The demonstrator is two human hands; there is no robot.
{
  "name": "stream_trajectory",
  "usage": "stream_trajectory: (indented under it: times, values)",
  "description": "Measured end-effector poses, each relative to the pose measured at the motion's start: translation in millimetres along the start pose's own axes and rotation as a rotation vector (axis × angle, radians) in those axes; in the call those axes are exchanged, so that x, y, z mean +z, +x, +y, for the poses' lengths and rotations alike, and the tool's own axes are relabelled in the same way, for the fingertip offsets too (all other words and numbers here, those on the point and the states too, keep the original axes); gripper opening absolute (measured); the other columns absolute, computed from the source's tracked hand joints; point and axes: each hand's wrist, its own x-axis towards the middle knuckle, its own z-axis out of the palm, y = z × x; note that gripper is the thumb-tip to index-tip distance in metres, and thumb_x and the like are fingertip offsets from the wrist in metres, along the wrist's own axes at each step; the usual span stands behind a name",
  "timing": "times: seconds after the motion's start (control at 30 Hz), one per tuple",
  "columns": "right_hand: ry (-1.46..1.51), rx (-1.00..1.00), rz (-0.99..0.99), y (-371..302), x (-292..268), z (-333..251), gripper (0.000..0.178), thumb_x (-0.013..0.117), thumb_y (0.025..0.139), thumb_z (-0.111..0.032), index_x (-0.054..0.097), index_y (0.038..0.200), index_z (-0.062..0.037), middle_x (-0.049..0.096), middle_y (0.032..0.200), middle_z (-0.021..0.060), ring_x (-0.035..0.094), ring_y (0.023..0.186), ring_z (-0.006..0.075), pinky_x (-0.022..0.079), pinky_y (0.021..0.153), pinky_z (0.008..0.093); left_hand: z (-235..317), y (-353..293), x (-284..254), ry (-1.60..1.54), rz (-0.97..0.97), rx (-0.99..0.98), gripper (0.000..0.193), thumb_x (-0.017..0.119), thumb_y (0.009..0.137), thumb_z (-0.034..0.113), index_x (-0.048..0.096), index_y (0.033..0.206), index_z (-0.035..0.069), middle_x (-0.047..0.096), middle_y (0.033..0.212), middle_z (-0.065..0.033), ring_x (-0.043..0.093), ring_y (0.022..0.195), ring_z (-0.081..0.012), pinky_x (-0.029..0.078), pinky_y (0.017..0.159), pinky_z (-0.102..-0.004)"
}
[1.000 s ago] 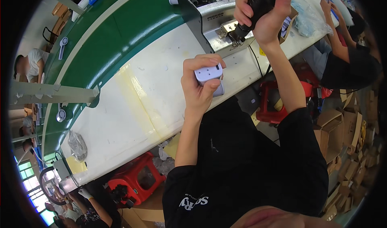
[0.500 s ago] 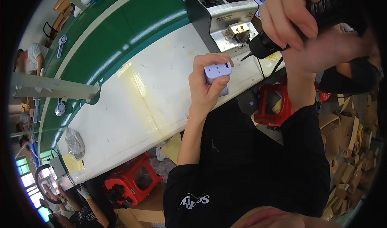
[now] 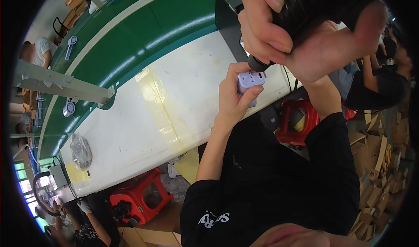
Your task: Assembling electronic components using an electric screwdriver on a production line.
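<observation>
Here's the left hand (image 3: 231,93), thumb and fingers clamped round a small rounded lavender plastic block (image 3: 247,83) over the white worktop's (image 3: 126,111) near edge; it looks light, stiff, slightly slick, best held by its sides. The right hand (image 3: 321,55) grips a black cylindrical power driver (image 3: 301,11), nose at the block's top.

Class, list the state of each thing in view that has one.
Lavender casing: held, holed end showing
Black driver: held, nose over casing
Left hand: closed around casing
Right hand: gripping driver
White fans: lying on green surface
Plastic bag: lying on white tabletop
</observation>
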Motion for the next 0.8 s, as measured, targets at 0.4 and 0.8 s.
stream_trajectory:
  times: [0.4, 0.8]
  values:
    - [1.099, -0.035, 0.469, 30.9, -56.2, 30.3, 0.063, 0.034, 0.085, -0.072, 0.042, 0.077, -0.0107, 0.036, 0.051, -0.0005, 0.036, 0.036, 0.0117, 0.031, 0.038, 0.0248, 1.0, 6.9, 1.2, 0.014, 0.035, 0.030, 0.032, 0.067, 0.085, 0.018, 0.050, 0.109, 0.005, 0.063, 0.096, -0.0067, 0.059, 0.083, -0.0140, 0.046, 0.074, -0.0248]
    - [-0.025, -0.354, 0.581, 6.3, -97.1, 28.3, 0.068, 0.032, 0.082, -0.077, 0.041, 0.078, -0.0098, 0.038, 0.052, 0.0012, 0.035, 0.035, 0.0125, 0.032, 0.038, 0.0248, 74.3, 114.4, 7.9, 0.688, 0.054, -0.019, 0.027, 0.064, 0.087, 0.021, 0.052, 0.105, 0.003, 0.062, 0.081, -0.0088, 0.056, 0.064, -0.0186, 0.046, 0.062, -0.0292]
